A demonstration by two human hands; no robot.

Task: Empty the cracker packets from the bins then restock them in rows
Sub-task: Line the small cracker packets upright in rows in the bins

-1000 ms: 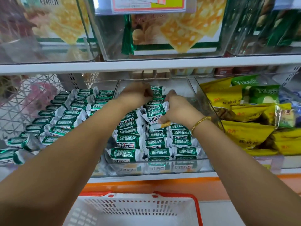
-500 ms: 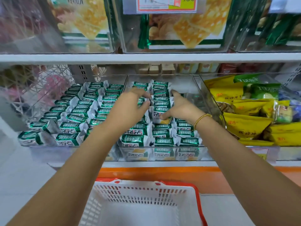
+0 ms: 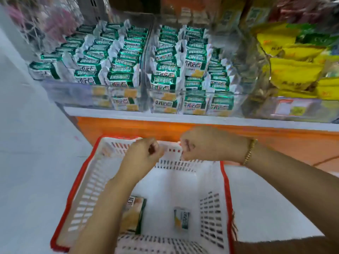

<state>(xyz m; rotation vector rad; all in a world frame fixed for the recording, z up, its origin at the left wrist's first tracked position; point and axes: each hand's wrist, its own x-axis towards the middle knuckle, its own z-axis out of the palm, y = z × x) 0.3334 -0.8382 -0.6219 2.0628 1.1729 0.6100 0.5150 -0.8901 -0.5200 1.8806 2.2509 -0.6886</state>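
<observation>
Cracker packets (image 3: 181, 218) loose in basket (image 3: 226, 189), below left hand (image 3: 145, 154) and right hand (image 3: 207, 145), both curled, empty.

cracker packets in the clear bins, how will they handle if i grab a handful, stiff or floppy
Probably light and fairly stiff: the cracker packets stand on edge in rows without sagging. Their glossy foil wrap looks slippery, so a handful may slide apart. The crimped white ends look floppy, likely poor grip points.
</observation>
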